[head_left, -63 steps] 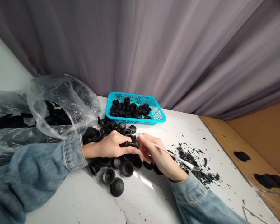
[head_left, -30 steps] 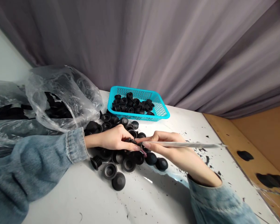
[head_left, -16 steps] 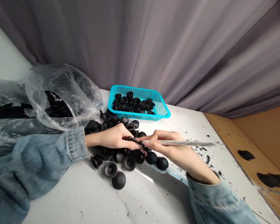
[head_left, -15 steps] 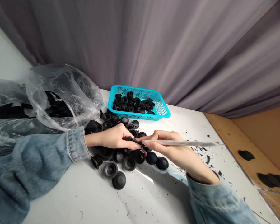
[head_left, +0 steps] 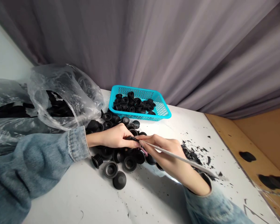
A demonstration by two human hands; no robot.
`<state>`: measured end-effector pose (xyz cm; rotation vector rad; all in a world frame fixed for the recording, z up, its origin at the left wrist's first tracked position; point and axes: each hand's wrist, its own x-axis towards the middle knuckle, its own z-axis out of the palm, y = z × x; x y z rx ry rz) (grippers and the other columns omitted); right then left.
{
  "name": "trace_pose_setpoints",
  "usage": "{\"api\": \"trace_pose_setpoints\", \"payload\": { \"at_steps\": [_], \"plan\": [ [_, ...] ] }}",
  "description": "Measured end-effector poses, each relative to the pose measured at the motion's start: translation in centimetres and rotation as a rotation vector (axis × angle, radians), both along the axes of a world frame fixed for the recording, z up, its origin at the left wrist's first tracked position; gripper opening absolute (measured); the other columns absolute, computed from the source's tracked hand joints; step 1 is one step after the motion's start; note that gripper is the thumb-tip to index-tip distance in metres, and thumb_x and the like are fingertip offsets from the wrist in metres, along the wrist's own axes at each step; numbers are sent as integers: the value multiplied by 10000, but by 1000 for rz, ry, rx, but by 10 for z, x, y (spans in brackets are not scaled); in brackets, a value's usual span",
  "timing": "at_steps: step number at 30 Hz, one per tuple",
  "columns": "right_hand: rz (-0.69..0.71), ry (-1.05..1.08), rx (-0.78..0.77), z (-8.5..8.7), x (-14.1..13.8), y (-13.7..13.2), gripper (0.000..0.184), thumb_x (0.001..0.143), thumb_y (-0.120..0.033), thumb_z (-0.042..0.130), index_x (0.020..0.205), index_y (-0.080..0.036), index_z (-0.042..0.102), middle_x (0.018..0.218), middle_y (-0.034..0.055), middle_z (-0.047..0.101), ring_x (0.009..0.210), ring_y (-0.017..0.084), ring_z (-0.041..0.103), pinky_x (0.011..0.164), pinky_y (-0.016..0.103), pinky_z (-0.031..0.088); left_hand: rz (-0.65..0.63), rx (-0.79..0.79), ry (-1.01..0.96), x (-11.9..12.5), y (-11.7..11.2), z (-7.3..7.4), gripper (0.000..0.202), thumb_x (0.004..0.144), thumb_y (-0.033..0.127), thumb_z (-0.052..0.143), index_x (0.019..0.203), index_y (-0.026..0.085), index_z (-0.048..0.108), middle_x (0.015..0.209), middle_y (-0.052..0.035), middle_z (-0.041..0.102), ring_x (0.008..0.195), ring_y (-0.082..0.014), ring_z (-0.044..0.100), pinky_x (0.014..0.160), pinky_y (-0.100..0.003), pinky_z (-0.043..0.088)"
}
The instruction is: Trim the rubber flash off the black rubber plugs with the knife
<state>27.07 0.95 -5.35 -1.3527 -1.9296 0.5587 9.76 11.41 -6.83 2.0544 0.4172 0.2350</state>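
Observation:
My left hand (head_left: 118,137) is closed, pinching a black rubber part (head_left: 133,138) over a pile of similar ribbed, round-capped black rubber parts (head_left: 111,169). My right hand (head_left: 169,152) meets it at the fingertips, closed on a long thin pale-grey tool (head_left: 189,161). The tool slants back over the hand toward the wrist; its kind is unclear. Its front end is hidden between the fingers, close to the held part. A small pink strip (head_left: 143,151) shows just below the left thumb; I cannot make out what it belongs to.
A blue plastic basket (head_left: 168,114) with several black rubber parts stands behind the pile. To the left lies a clear plastic bag (head_left: 67,74) of black parts. Black scraps (head_left: 193,154) are scattered on the white table (head_left: 84,196). A wooden board (head_left: 233,140) with black pieces is at right.
My right hand has turned, so the tool's rear end has swung down toward my wrist. My right forearm has shifted slightly left, uncovering more scraps. My left hand stays nearly still.

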Motion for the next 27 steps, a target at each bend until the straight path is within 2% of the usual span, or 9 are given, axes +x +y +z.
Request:
{"api": "trace_pose_setpoints", "payload": {
  "at_steps": [2, 5, 9, 12, 15, 17, 21, 24, 27],
  "plan": [
    [-32, -30, 91, -6, -3, 0, 180, 888, -220, 481, 962, -170, 637, 777, 49, 712, 606, 134, 646, 553, 230, 505, -9, 0, -17, 0, -1, 0, 393, 801, 343, 547, 491, 112, 475, 453, 64, 295, 430, -41, 269, 396, -175, 216],
    [-72, -8, 140, -13, -4, 4, 147, 871, -205, 500, 913, -181, 639, 909, 74, 720, 712, 160, 678, 626, 252, 535, -30, 5, -33, 0, -2, 0, 375, 794, 329, 563, 499, 109, 490, 458, 63, 305, 433, -41, 277, 398, -176, 220],
    [-96, 132, -27, -11, 1, 10, 138, 831, -231, 559, 729, -187, 641, 902, 69, 731, 748, 178, 697, 621, 251, 549, 3, 3, -45, 0, -2, 0, 376, 781, 349, 581, 503, 106, 505, 467, 62, 314, 443, -45, 276, 398, -179, 218],
    [-142, 312, -177, 1, 3, 9, 165, 794, -269, 616, 648, -192, 635, 947, 59, 727, 854, 190, 690, 707, 263, 554, 10, -5, -57, -1, -1, -1, 355, 774, 344, 594, 521, 99, 547, 470, 61, 348, 449, -46, 293, 418, -175, 253],
    [-161, 465, -279, 11, 3, 6, 180, 756, -281, 664, 605, -193, 622, 955, 46, 727, 899, 188, 680, 774, 270, 543, 5, -23, -63, -2, -1, -2, 296, 778, 347, 599, 632, 92, 637, 495, 52, 411, 459, -51, 320, 432, -175, 282],
    [-156, 524, -323, 14, 1, 4, 227, 731, -288, 691, 563, -188, 576, 922, 45, 732, 871, 191, 684, 743, 274, 547, 0, -18, -59, -3, 0, -3, 295, 780, 366, 599, 698, 91, 667, 506, 50, 422, 464, -54, 328, 432, -176, 283],
    [-131, 560, -363, 13, -3, 3, 330, 711, -315, 707, 518, -185, 473, 891, 68, 733, 761, 204, 689, 598, 284, 539, 0, 26, -43, -3, 0, -3, 320, 772, 381, 604, 664, 85, 665, 490, 59, 363, 457, -52, 304, 421, -180, 249],
    [-119, 549, -327, 11, -4, 2, 349, 731, -330, 685, 524, -192, 441, 909, 80, 730, 742, 206, 682, 571, 294, 528, 2, 57, -54, -2, -2, -3, 295, 766, 362, 612, 697, 83, 680, 489, 62, 350, 455, -51, 298, 419, -179, 237],
    [-98, 485, -319, 11, -4, 0, 331, 761, -330, 654, 546, -198, 440, 936, 81, 725, 774, 213, 679, 569, 296, 522, 36, 88, -60, 0, -2, -2, 292, 756, 340, 623, 646, 75, 677, 475, 66, 305, 457, -50, 265, 412, -178, 213]
  ]
}}
